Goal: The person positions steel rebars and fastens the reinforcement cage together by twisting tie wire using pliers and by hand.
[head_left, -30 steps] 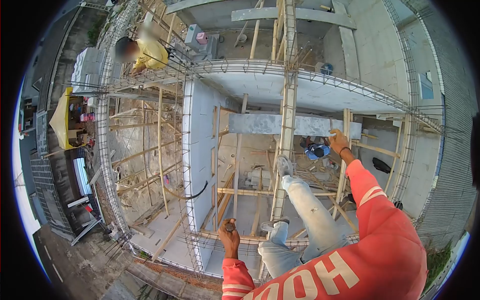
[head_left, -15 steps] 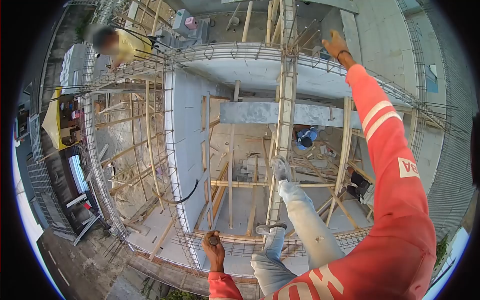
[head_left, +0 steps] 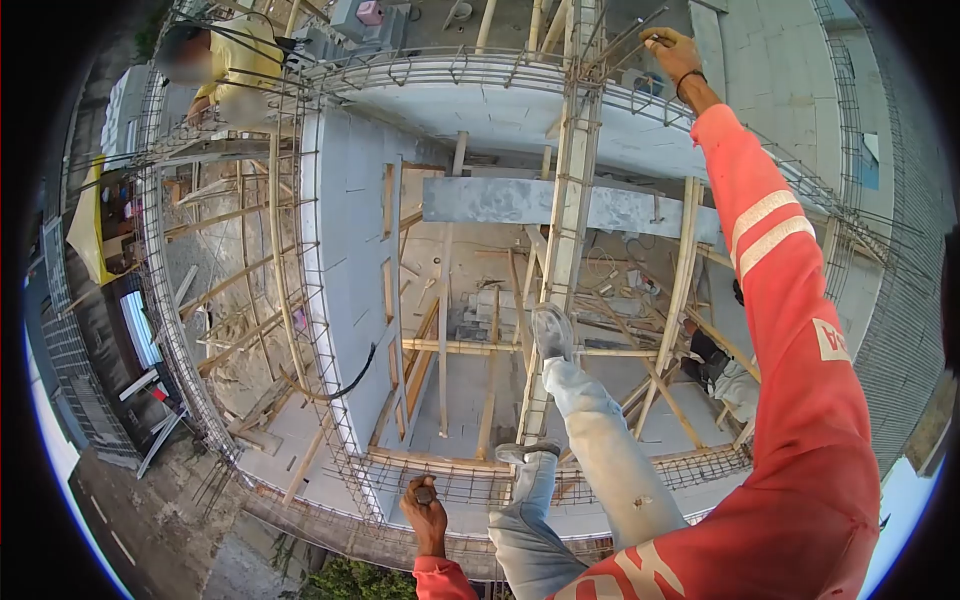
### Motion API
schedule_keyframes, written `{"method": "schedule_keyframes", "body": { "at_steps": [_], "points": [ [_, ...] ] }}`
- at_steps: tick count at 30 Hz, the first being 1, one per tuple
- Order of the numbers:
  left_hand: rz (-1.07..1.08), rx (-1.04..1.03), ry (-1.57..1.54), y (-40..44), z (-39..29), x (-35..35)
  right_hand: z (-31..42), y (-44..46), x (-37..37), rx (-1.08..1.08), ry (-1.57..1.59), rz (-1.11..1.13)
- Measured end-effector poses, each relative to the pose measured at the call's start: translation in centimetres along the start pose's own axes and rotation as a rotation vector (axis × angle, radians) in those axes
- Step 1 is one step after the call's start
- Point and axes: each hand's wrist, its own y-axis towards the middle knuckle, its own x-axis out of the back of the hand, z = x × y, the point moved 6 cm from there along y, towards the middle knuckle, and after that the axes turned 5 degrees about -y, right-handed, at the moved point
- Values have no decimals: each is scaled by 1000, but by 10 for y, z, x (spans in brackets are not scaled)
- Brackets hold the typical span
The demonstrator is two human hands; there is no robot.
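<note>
My left hand [head_left: 425, 519] is low in the view, fingers curled around a small dark object [head_left: 425, 495] that shows only its blunt end, so I cannot name it. Up at the top right, my right hand [head_left: 674, 62] is closed at the tip of a steel reinforcing bar [head_left: 640, 28], one of several rising by the beam junction. Both shoes stand on a narrow timber-sided beam form [head_left: 568, 225] that runs from below my feet up to those bars.
Far below are wooden props [head_left: 682, 270] and lumber. White block walls [head_left: 345, 230] carry rebar cages [head_left: 310, 250]. A worker in a yellow shirt [head_left: 245, 60] is at upper left; another person [head_left: 715, 365] is below right. A grey plank [head_left: 490, 200] crosses under the beam.
My right hand has gone from reaching with fingers apart to closing on the bar's tip. The view has shifted, and my left hand still holds the dark object.
</note>
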Motion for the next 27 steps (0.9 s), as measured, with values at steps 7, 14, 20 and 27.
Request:
{"method": "schedule_keyframes", "body": {
  "at_steps": [7, 14, 20, 27],
  "points": [
    [34, 16, -112, 21, -46, 0, 36, -14, 13, 29, -311, -48],
    [8, 17, -73, 36, -58, 5, 48, -24, 19, -89, -293, -28],
    [-100, -100, -19, 58, -101, 34, 35, -14, 17, -102, -280, 34],
    [-76, -56, -85, 71, -120, 46, 36, -18, 15, -122, -414, 61]
  ]
}}
